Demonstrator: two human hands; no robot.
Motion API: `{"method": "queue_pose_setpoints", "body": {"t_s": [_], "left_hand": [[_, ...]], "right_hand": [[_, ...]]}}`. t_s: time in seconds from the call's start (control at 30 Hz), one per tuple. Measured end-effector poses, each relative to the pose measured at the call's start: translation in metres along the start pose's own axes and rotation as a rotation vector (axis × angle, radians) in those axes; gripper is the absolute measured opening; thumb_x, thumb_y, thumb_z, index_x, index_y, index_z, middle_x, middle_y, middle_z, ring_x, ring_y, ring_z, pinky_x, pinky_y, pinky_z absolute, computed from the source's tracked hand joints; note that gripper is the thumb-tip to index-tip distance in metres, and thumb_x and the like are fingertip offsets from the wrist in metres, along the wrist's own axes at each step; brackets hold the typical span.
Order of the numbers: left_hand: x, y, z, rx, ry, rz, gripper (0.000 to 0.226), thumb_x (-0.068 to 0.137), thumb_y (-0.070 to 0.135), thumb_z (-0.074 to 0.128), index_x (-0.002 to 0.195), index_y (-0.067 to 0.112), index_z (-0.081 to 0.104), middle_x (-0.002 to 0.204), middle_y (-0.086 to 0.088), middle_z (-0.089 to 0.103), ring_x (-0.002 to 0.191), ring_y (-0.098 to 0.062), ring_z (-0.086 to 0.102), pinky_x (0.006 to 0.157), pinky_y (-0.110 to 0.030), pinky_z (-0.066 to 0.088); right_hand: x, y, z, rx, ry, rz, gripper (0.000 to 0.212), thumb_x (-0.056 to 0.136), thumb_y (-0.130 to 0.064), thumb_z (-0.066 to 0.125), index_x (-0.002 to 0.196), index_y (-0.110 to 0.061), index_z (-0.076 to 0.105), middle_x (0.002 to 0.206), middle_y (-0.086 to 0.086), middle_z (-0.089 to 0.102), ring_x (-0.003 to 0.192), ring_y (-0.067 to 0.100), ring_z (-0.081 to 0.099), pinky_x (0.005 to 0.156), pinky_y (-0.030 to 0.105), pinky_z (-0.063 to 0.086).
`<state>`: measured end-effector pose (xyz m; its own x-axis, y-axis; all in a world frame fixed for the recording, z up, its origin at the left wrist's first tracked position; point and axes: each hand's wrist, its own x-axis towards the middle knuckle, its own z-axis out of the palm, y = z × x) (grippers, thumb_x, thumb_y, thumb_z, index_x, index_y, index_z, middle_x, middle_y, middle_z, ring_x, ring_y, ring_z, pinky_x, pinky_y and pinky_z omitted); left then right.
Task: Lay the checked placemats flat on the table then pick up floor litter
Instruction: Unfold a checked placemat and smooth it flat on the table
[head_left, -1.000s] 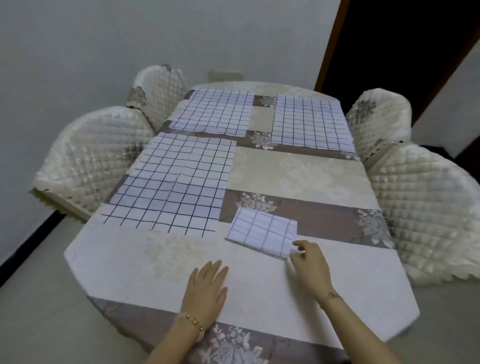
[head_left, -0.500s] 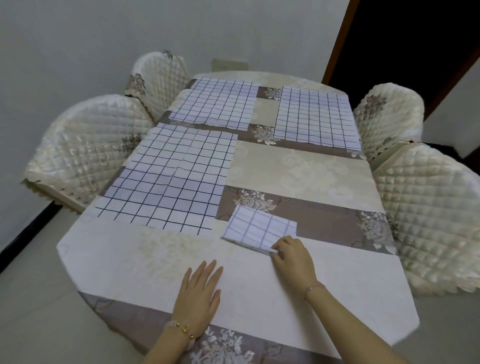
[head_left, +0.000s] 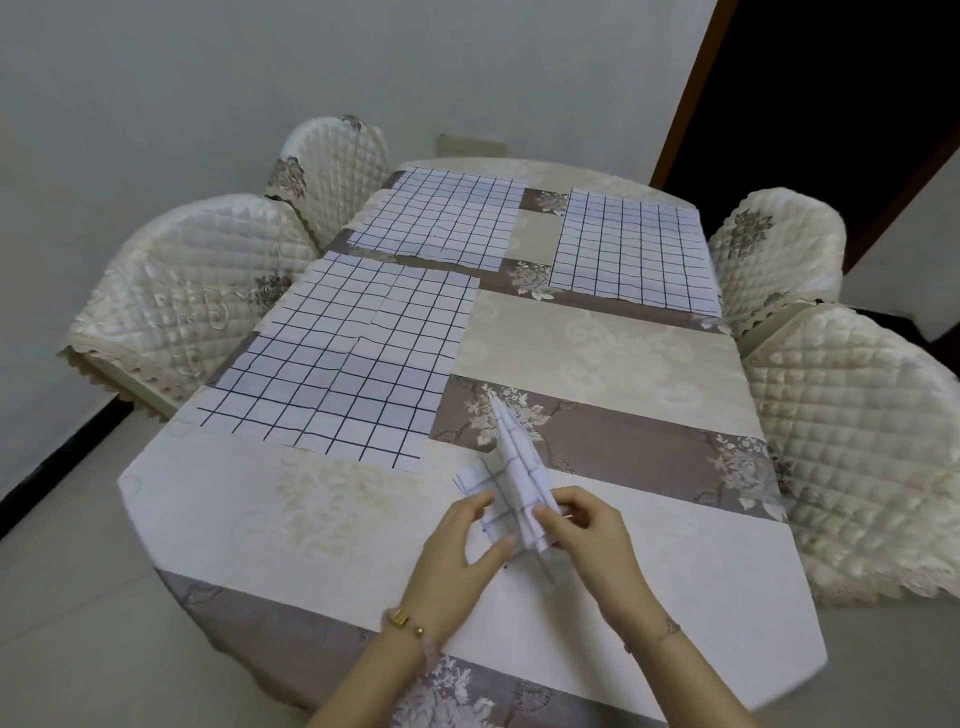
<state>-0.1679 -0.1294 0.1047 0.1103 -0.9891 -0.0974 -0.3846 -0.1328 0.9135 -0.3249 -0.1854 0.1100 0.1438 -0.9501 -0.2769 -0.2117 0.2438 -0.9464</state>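
- Bench (head_left: 675, 561): covered by a cream cloth with brown floral bands; it fills the centre of the view.
- Quilted chairs: two at 9 to 10 o'clock (head_left: 182, 301) and (head_left: 337, 161), two at 2 to 3 o'clock (head_left: 779, 249) and (head_left: 872, 441), all drawn up to the bench edge.
- Near-left placemat (head_left: 343, 358): checked, lying flat at 10 o'clock on the bench.
- Far-left placemat (head_left: 441, 218): flat at 11 o'clock, just beyond the first.
- Far-right placemat (head_left: 631, 249): flat at 1 o'clock, apart from the far-left one.
- Folded placemat (head_left: 514, 467): lifted off the cloth at 6 o'clock, near the front edge; its upper folds stand tilted towards 12 o'clock, with a lower flap spreading towards 9 o'clock.
- Left hand (head_left: 457, 566): fingers and thumb pinch the lower flap.
- Right hand (head_left: 592, 545): fingers closed around the near end of the raised folds.
- Bracelet (head_left: 402, 621): gold, on the left wrist.
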Motion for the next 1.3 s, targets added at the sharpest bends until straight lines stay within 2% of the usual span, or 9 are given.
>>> {"method": "queue_pose_setpoints", "body": {"t_s": [0.07, 0.17, 0.33, 0.47, 0.63, 0.83, 1.0, 1.17, 1.3], "left_hand": [[-0.001, 0.022, 0.009, -0.270, -0.031, -0.050, 0.034, 0.086, 0.027, 0.064, 0.114, 0.040, 0.049, 0.118, 0.025, 0.054, 0.105, 0.017, 0.052, 0.080, -0.005, 0.044], [-0.005, 0.037, 0.014, -0.452, -0.045, -0.092, 0.030, 0.084, 0.023, 0.067, 0.110, 0.032, 0.053, 0.108, 0.022, 0.062, 0.099, 0.001, 0.064, 0.074, -0.015, 0.051], [-0.006, 0.026, 0.003, -0.390, 0.057, -0.142, 0.014, 0.085, 0.005, 0.062, 0.094, 0.017, 0.061, 0.090, -0.002, 0.064, 0.069, -0.004, 0.064, 0.060, -0.016, 0.050], [0.001, 0.015, -0.033, -0.381, 0.222, -0.162, 0.014, 0.086, 0.004, 0.061, 0.077, 0.016, 0.063, 0.078, -0.003, 0.063, 0.071, -0.014, 0.058, 0.060, -0.025, 0.050], [0.012, 0.009, -0.090, -0.484, 0.340, -0.164, 0.011, 0.089, 0.006, 0.057, 0.083, 0.011, 0.064, 0.078, -0.005, 0.063, 0.069, -0.010, 0.059, 0.054, -0.018, 0.053], [0.040, -0.010, -0.125, -0.418, 0.337, -0.204, 0.006, 0.087, 0.015, 0.061, 0.084, 0.014, 0.066, 0.066, 0.005, 0.064, 0.063, -0.005, 0.059, 0.060, -0.022, 0.051], [0.067, -0.031, -0.116, -0.424, 0.363, -0.353, 0.005, 0.086, 0.014, 0.062, 0.081, 0.013, 0.063, 0.072, -0.006, 0.057, 0.071, -0.020, 0.052, 0.061, -0.025, 0.048], [0.081, -0.039, -0.120, -0.309, 0.386, -0.331, 0.016, 0.081, 0.024, 0.065, 0.089, 0.010, 0.064, 0.075, -0.006, 0.053, 0.072, -0.021, 0.048, 0.065, -0.031, 0.044], [0.083, -0.045, -0.115, -0.314, 0.239, -0.442, 0.033, 0.086, 0.029, 0.063, 0.110, 0.009, 0.056, 0.087, -0.003, 0.060, 0.074, -0.017, 0.056, 0.067, -0.027, 0.046]], "right_hand": [[-0.013, -0.006, 0.002, 0.060, -0.038, 0.011, 0.020, 0.095, 0.000, 0.069, 0.086, -0.016, 0.077, 0.071, -0.007, 0.078, 0.069, 0.006, 0.070, 0.065, 0.018, 0.059], [-0.028, -0.013, 0.001, 0.144, -0.107, 0.046, 0.024, 0.100, -0.002, 0.060, 0.092, -0.012, 0.080, 0.078, -0.002, 0.082, 0.074, 0.004, 0.075, 0.065, 0.015, 0.060], [-0.032, -0.014, -0.006, 0.139, -0.095, 0.055, 0.024, 0.101, -0.001, 0.060, 0.090, -0.012, 0.079, 0.077, -0.007, 0.079, 0.075, 0.002, 0.070, 0.067, 0.013, 0.059], [-0.026, -0.015, -0.024, 0.169, -0.020, 0.042, 0.023, 0.102, -0.005, 0.059, 0.088, -0.011, 0.076, 0.077, -0.007, 0.075, 0.075, 0.008, 0.067, 0.070, 0.018, 0.060], [-0.010, -0.015, -0.053, 0.264, 0.087, 0.092, 0.027, 0.104, -0.006, 0.055, 0.081, -0.013, 0.069, 0.062, -0.009, 0.067, 0.059, 0.003, 0.062, 0.054, 0.010, 0.057], [0.022, -0.020, -0.071, 0.169, 0.108, 0.145, 0.018, 0.104, -0.013, 0.058, 0.093, -0.012, 0.072, 0.079, 0.000, 0.071, 0.071, 0.015, 0.063, 0.051, 0.012, 0.056], [0.054, -0.010, -0.066, 0.100, 0.141, 0.208, 0.015, 0.105, -0.015, 0.058, 0.112, -0.006, 0.069, 0.088, 0.003, 0.068, 0.076, 0.018, 0.061, 0.068, 0.029, 0.053], [0.078, -0.008, -0.065, -0.001, 0.182, 0.186, 0.013, 0.105, -0.012, 0.057, 0.110, -0.004, 0.065, 0.083, 0.000, 0.065, 0.076, 0.017, 0.058, 0.063, 0.025, 0.045], [0.093, 0.004, -0.070, -0.062, 0.234, 0.178, 0.030, 0.105, -0.005, 0.056, 0.126, 0.014, 0.065, 0.112, 0.025, 0.070, 0.098, 0.030, 0.062, 0.080, 0.035, 0.047]]}}
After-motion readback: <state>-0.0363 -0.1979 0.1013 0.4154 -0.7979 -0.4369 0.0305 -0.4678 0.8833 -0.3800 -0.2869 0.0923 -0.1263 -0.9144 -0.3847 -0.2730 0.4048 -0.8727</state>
